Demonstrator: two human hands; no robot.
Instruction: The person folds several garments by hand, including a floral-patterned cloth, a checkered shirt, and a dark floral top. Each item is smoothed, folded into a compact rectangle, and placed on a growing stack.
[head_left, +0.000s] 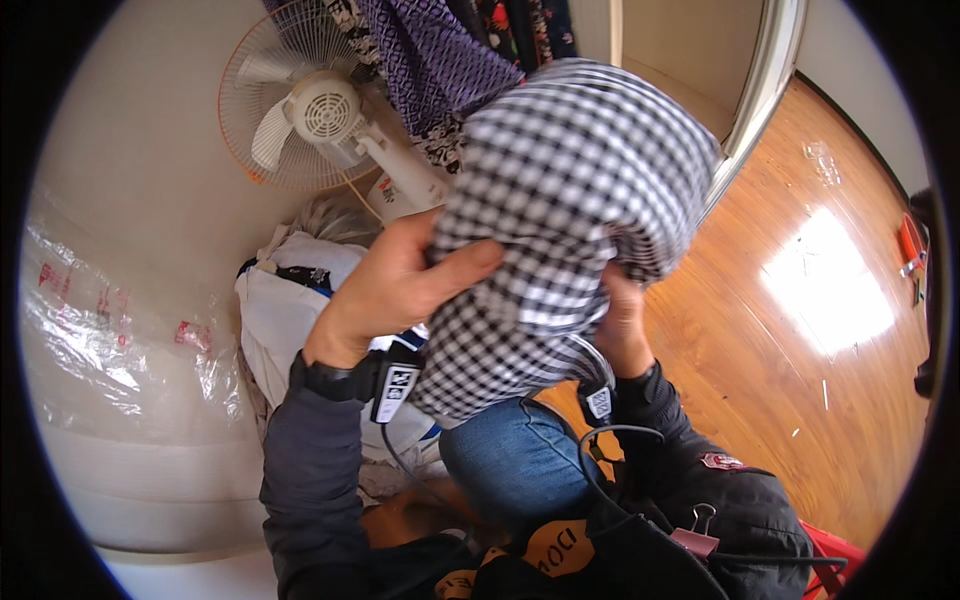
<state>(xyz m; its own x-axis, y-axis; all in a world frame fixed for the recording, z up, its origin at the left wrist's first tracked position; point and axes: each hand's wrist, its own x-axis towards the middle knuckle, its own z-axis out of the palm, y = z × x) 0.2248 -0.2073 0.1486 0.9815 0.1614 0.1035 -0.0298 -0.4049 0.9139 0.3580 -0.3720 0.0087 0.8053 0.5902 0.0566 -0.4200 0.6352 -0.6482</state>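
Observation:
A bundled black-and-white checked cloth (577, 165) is held up in front of me, above my denim-clad knee. My left hand (409, 281) grips its left side, with the thumb lying over the fabric and the fingers hidden behind it. At the lower right of the bundle, my right hand (626, 319) holds the cloth from beneath, its fingers mostly covered by folds. The upper part of the cloth is slightly blurred. Below and left of the bundle lies a pile of white clothing (281, 300) with dark and blue parts.
An electric fan (326, 109) stands at the upper left, beside hanging purple patterned clothes (442, 60). Clear plastic film (112, 330) covers a surface on the left. Wooden flooring (735, 360) extends to the right, with an orange object (911, 240) at its far edge. Cables run from both wrists.

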